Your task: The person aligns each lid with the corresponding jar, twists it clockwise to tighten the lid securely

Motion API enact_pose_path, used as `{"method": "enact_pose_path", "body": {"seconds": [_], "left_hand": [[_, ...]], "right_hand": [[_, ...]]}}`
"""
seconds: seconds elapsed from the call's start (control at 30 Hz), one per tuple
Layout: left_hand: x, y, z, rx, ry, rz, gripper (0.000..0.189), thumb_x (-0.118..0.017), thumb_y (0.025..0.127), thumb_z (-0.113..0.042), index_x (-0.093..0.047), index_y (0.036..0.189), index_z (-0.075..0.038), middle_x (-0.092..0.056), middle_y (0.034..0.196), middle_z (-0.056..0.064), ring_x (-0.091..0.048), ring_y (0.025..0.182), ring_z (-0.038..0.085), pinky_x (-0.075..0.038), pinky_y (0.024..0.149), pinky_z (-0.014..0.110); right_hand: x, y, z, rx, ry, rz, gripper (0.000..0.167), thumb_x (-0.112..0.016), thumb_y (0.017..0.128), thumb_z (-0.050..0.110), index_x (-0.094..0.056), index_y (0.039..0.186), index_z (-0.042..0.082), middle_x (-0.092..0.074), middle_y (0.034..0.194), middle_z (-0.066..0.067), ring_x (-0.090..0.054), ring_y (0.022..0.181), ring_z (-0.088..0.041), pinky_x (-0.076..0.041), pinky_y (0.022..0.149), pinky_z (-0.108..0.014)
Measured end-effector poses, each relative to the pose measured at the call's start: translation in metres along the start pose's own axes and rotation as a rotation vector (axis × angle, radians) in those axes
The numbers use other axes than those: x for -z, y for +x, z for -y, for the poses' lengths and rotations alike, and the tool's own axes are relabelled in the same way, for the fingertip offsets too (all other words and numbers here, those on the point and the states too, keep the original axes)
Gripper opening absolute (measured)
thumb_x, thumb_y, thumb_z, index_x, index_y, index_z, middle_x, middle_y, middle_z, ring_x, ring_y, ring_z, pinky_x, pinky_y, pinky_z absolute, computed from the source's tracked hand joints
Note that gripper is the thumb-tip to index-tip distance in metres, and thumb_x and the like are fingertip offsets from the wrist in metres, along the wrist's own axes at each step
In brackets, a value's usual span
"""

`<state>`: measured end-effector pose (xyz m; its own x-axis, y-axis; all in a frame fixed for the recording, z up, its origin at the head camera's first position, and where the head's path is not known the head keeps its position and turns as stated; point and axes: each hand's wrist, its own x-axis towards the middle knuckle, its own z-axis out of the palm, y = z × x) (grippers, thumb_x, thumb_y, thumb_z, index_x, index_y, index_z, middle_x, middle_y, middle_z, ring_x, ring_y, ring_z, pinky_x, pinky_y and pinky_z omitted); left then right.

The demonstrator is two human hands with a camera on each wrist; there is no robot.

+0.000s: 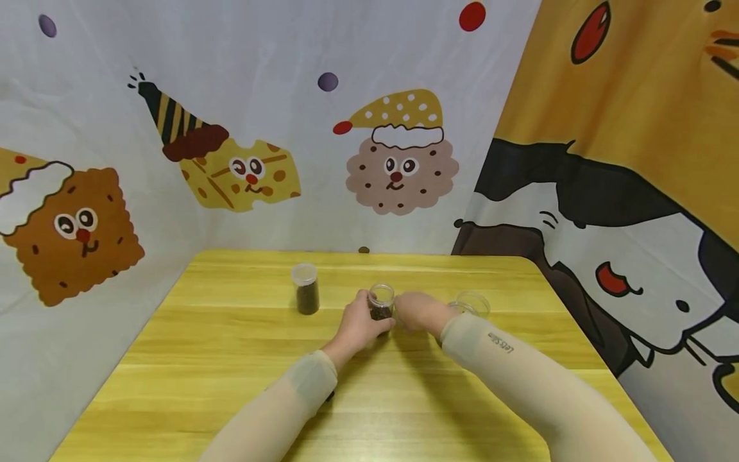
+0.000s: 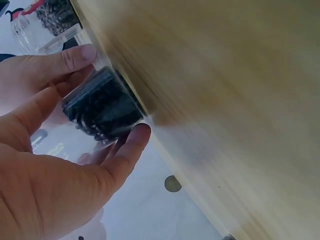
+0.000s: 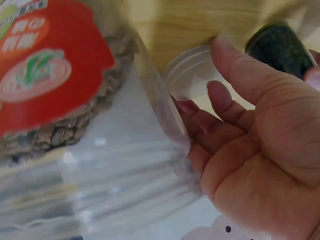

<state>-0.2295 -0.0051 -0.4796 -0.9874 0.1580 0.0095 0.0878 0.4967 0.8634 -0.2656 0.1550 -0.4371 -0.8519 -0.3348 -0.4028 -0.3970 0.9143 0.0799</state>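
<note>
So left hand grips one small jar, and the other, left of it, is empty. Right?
Not empty: the head view shows dark contents in the other small jar. The left hand does grip one small jar, with the other left of it.

The table (image 1: 242, 333) is streaked in yellow tones like wood grain. The small clear jar (image 1: 381, 304) is darkened by blackish contents, as is the lidded jar (image 1: 307, 296), which is topped in translucent white. On the large clear jar (image 3: 135, 165), a red label (image 3: 95, 50) is marked with white characters and a green-and-pink emblem. The cream sleeves (image 1: 531, 378) are edged in grey-green; the right one is printed with dark lettering. The white backdrop (image 1: 260, 38) is dotted purple and red. A yellow cheese drawing (image 1: 242, 179) is spotted brown, its hat (image 1: 179, 122) striped in dark green and yellow.
</note>
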Motion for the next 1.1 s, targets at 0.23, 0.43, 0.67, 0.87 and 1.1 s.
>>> {"method": "enact_pose_path", "body": {"seconds": [0.23, 0.43, 0.67, 0.87, 1.1], "left_hand": [[0.011, -0.009, 0.007, -0.051, -0.047, -0.029, 0.044, -0.087, 0.090, -0.029, -0.057, 0.120, -0.018, -0.073, 0.123, 0.009, -0.072, 0.109, 0.026, -0.061, 0.093, 0.045], [0.031, -0.017, 0.006, -0.092, -0.065, -0.055, 0.053, -0.088, 0.090, -0.028, -0.062, 0.136, -0.019, -0.071, 0.121, 0.005, -0.071, 0.106, 0.022, -0.061, 0.093, 0.045], [0.055, -0.028, -0.002, -0.128, -0.014, -0.080, 0.064, -0.090, 0.087, -0.030, -0.063, 0.143, -0.019, -0.071, 0.121, 0.004, -0.071, 0.107, 0.020, -0.061, 0.093, 0.045], [0.064, -0.034, -0.008, -0.190, 0.102, -0.069, 0.065, -0.092, 0.085, -0.030, -0.065, 0.144, -0.020, -0.071, 0.115, -0.001, -0.066, 0.098, 0.015, -0.058, 0.090, 0.042], [0.070, -0.041, -0.015, -0.242, 0.178, -0.076, 0.066, -0.093, 0.084, -0.030, -0.065, 0.143, -0.018, -0.073, 0.120, 0.002, -0.069, 0.111, 0.021, -0.059, 0.099, 0.049]], "right_hand": [[0.003, -0.001, -0.005, 0.022, 0.080, -0.018, 0.065, -0.068, 0.104, 0.019, -0.042, 0.159, -0.004, -0.063, 0.146, -0.026, -0.070, 0.119, -0.034, -0.060, 0.101, -0.045], [0.032, -0.022, -0.023, 0.145, 0.212, -0.194, 0.065, -0.077, 0.098, 0.021, -0.052, 0.154, -0.001, -0.058, 0.154, -0.023, -0.059, 0.139, -0.043, -0.053, 0.114, -0.054], [0.062, -0.054, -0.029, 0.343, 0.457, -0.365, 0.067, -0.075, 0.100, 0.026, -0.049, 0.158, 0.005, -0.063, 0.150, -0.018, -0.071, 0.121, -0.034, -0.063, 0.097, -0.047], [0.073, -0.072, -0.018, 0.450, 0.517, -0.423, 0.063, -0.075, 0.098, 0.024, -0.054, 0.156, 0.009, -0.071, 0.138, -0.009, -0.073, 0.116, -0.022, -0.063, 0.093, -0.038], [0.073, -0.076, -0.006, 0.528, 0.532, -0.419, 0.058, -0.075, 0.098, 0.017, -0.057, 0.153, 0.007, -0.071, 0.139, -0.008, -0.073, 0.113, -0.018, -0.062, 0.095, -0.033]]}}
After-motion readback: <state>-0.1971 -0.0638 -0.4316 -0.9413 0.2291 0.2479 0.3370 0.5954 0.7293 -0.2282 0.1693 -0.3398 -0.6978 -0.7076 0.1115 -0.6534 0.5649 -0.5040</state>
